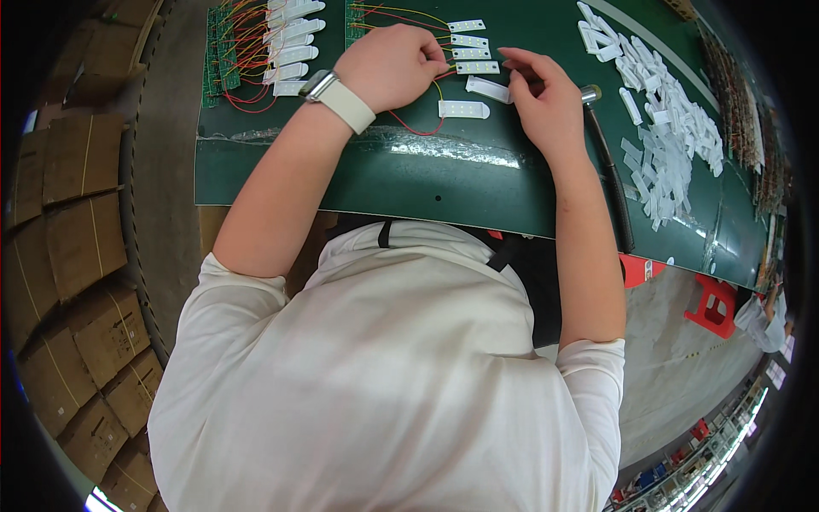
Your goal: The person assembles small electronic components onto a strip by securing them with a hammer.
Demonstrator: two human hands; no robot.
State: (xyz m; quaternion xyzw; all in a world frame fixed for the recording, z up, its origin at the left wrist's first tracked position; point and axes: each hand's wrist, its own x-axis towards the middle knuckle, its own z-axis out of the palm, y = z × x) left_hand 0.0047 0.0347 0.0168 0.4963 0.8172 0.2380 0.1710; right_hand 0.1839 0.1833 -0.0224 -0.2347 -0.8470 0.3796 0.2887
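Note:
My left hand [391,64] rests on the green table [358,175], fingers curled around thin red and yellow wires beside a column of small white light modules [474,53]. It wears a watch with a white strap [339,96]. My right hand [542,94] lies just right of the modules, fingers bent over a white plastic cover [488,88]. One more white module [464,109] lies between the hands, with a red wire [415,129] looping toward it.
Green circuit boards [220,53] with red and yellow wires and white covers [292,38] lie at the far left. A heap of white plastic covers [670,128] lies at right. A black hose [612,171] runs beside my right forearm. Cardboard boxes [77,256] stack at left; a red stool [712,303] stands below.

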